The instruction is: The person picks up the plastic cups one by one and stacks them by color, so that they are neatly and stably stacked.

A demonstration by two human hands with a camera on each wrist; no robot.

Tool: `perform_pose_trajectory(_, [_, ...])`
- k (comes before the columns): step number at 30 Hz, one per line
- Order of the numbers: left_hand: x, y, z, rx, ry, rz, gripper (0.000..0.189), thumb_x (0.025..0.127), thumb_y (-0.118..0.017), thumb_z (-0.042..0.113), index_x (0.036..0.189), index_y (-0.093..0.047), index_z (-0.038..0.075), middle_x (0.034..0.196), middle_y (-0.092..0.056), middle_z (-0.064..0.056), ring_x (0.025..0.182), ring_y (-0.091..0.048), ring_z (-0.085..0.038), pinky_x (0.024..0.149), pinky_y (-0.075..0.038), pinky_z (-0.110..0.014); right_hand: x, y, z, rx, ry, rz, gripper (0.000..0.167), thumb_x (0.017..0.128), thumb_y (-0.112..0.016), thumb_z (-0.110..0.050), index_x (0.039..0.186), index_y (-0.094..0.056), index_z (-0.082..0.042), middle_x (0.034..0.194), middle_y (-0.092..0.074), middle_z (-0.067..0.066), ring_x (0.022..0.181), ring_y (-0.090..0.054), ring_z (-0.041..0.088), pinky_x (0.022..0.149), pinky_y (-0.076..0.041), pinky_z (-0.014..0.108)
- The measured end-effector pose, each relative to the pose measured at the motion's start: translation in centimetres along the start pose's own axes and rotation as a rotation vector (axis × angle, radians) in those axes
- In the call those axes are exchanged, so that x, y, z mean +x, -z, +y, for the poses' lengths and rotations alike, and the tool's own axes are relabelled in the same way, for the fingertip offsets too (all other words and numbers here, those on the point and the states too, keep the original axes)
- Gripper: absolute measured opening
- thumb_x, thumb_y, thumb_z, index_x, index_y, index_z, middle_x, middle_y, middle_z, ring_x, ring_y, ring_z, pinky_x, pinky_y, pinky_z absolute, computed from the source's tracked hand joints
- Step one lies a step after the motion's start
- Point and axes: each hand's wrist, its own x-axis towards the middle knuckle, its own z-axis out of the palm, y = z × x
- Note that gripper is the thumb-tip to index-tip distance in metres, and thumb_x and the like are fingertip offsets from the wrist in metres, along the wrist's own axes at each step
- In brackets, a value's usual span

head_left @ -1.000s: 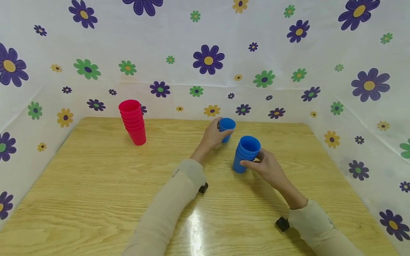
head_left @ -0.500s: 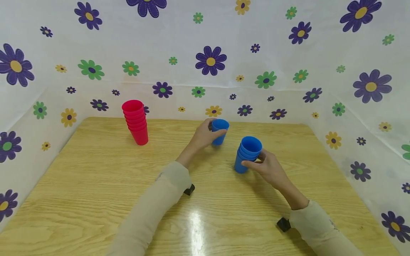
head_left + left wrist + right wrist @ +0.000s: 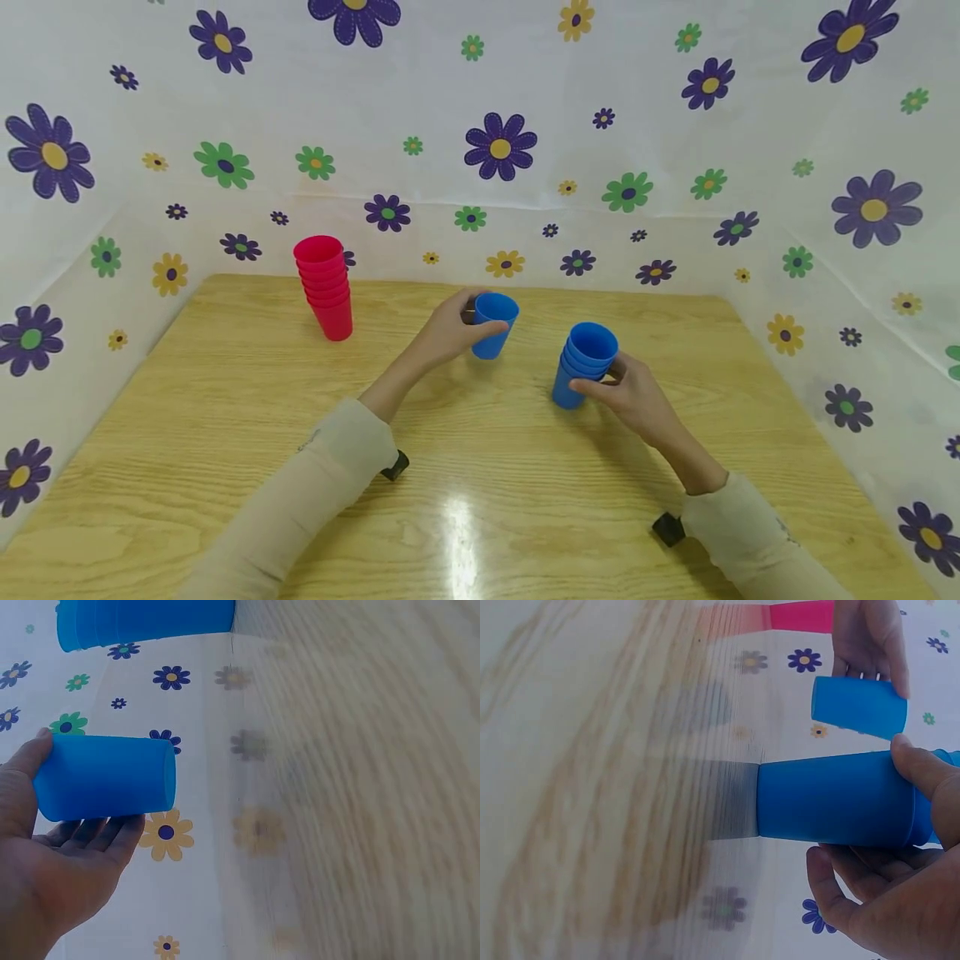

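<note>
My left hand grips a single blue cup near its rim, thumb on the near side and fingers behind. In the left wrist view that blue cup hangs above the table, a gap under its base. To the right, my right hand holds a stack of several nested blue cups around the upper part, thumb in front. Seen from the right wrist, the base of the lowest blue cup meets the tabletop. Both the stack and the single cup have their mouths up.
A tall stack of nested red cups stands at the back left of the wooden table. White cloth with printed flowers hangs behind the table and along both sides.
My left hand has carried the single blue cup leftward and a little nearer to me, away from the blue stack. The right hand and its stack have stayed in place.
</note>
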Motion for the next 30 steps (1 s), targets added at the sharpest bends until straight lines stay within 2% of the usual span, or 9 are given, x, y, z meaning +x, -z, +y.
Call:
perform_pose_trajectory(8, [-2.1,0.3,0.8,-0.005,0.031,-0.022,0.071,0.094,-0.078,0.032,0.151,-0.046,0.007,0.142,-0.057,-0.016,0.127,-0.059,-0.033,0.102,-0.052,-0.052,0.0,0.0,0.2,0.004,0.004,-0.004,0.062,0.097,-0.076,-0.017,0.147,-0.047,0.005,0.14,-0.059,0.025,0.13,-0.056,0.043,0.103,-0.048,0.06])
perform_pose_trajectory(16, [-4.4,-0.1,1.8,-0.007,0.045,-0.07,0.068,0.094,-0.079,0.025,0.149,-0.046,0.003,0.142,-0.057,-0.018,0.129,-0.059,-0.035,0.103,-0.051,-0.052,0.0,0.0,0.2,-0.002,-0.004,0.001,0.062,0.096,-0.076,-0.018,0.147,-0.048,0.004,0.14,-0.059,0.025,0.13,-0.056,0.043,0.103,-0.048,0.06])
perform_pose_trajectory(23, [-5.9,-0.3,1.8,-0.02,0.02,-0.105,0.069,0.093,-0.08,0.021,0.149,-0.045,0.002,0.143,-0.056,-0.017,0.129,-0.059,-0.036,0.104,-0.051,-0.051,0.1,0.0,0.3,-0.002,-0.006,0.001,0.061,0.096,-0.076,-0.018,0.146,-0.048,0.005,0.139,-0.06,0.025,0.129,-0.057,0.043,0.103,-0.049,0.06])
perform_pose_trajectory(30, [-7.2,-0.1,1.7,-0.03,0.027,-0.126,0.067,0.092,-0.081,0.021,0.147,-0.047,0.004,0.139,-0.058,-0.015,0.128,-0.06,-0.034,0.104,-0.051,-0.048,0.1,0.0,0.5,0.001,-0.004,0.001,0.059,0.097,-0.076,-0.017,0.144,-0.049,0.006,0.138,-0.061,0.026,0.128,-0.057,0.043,0.103,-0.049,0.06])
